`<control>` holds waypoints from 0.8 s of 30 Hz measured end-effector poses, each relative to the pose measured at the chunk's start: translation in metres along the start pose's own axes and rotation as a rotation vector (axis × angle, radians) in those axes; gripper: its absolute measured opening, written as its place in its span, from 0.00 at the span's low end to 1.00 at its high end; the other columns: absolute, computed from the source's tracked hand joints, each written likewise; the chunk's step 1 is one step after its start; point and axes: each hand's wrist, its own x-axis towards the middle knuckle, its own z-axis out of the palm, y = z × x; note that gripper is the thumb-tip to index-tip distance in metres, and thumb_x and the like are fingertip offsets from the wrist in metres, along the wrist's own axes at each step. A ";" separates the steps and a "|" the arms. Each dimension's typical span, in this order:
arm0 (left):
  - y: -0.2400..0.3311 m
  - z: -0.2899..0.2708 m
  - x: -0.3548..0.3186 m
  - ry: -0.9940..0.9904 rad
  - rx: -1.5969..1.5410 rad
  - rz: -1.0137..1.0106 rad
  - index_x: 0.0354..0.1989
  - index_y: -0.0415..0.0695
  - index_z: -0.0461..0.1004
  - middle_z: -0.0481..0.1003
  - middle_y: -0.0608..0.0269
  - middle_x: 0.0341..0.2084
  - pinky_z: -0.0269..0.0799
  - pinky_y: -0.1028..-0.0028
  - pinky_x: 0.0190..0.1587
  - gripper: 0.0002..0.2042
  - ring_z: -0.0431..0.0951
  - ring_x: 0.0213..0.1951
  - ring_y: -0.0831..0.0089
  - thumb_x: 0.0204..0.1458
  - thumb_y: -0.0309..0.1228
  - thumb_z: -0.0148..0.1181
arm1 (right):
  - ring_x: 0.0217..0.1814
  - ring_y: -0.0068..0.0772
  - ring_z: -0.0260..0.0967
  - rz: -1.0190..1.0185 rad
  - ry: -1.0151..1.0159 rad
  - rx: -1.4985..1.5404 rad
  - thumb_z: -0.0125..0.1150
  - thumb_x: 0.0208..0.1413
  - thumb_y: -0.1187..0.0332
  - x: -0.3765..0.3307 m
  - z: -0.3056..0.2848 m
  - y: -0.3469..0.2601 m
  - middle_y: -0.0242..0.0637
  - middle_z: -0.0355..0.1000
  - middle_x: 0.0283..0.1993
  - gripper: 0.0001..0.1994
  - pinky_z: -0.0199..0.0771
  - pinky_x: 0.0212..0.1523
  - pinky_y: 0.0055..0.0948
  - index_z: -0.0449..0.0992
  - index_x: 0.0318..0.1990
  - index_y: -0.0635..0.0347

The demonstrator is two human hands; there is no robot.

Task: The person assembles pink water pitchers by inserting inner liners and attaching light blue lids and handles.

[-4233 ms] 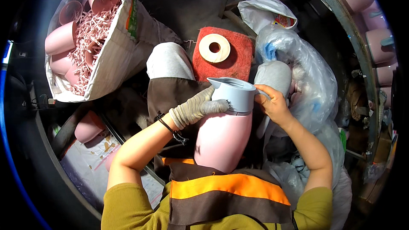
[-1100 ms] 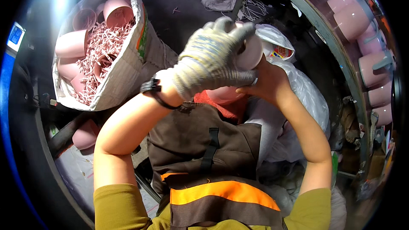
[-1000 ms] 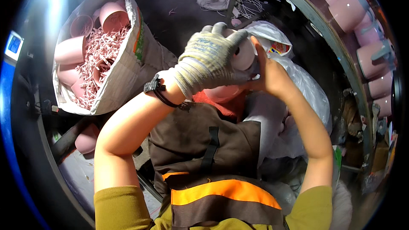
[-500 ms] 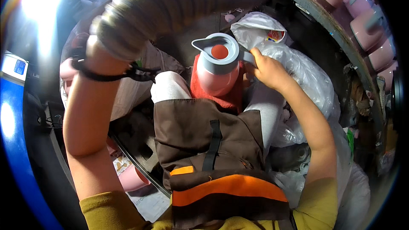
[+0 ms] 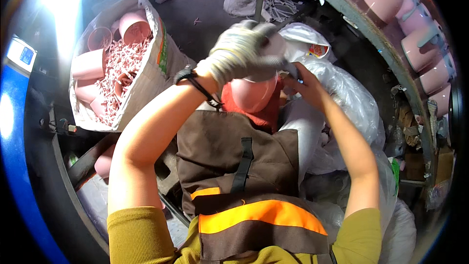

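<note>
A pink jug (image 5: 253,93) sits on a red cloth (image 5: 266,117) between my knees, its upper part mostly hidden. My left hand (image 5: 244,51), in a pale striped glove, is over the jug's top, closed around a pale pink rounded piece (image 5: 274,45). Blur hides that piece's exact shape and whether it touches the jug. My bare right hand (image 5: 309,85) is closed at the jug's right side, on its grey handle, which is largely covered by the fingers.
To the left stands a white sack (image 5: 163,80) of pink scraps and pink cups (image 5: 90,64). Clear plastic bags (image 5: 349,102) bulge beside my right leg. A metal-edged rack (image 5: 361,24) holding pink jugs (image 5: 422,51) curves along the right. A blue machine (image 5: 14,166) is at far left.
My left hand has come down from the upper area onto the jug's top, now with a pale pink piece, uncovering the scrap sack. My right hand stays at the handle.
</note>
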 end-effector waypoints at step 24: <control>-0.004 -0.010 0.010 0.410 0.188 0.229 0.49 0.51 0.72 0.71 0.48 0.40 0.70 0.55 0.43 0.33 0.73 0.43 0.51 0.32 0.52 0.68 | 0.34 0.23 0.70 -0.040 0.250 -0.081 0.54 0.63 0.66 -0.029 0.048 0.007 0.39 0.72 0.49 0.26 0.74 0.32 0.25 0.57 0.67 0.57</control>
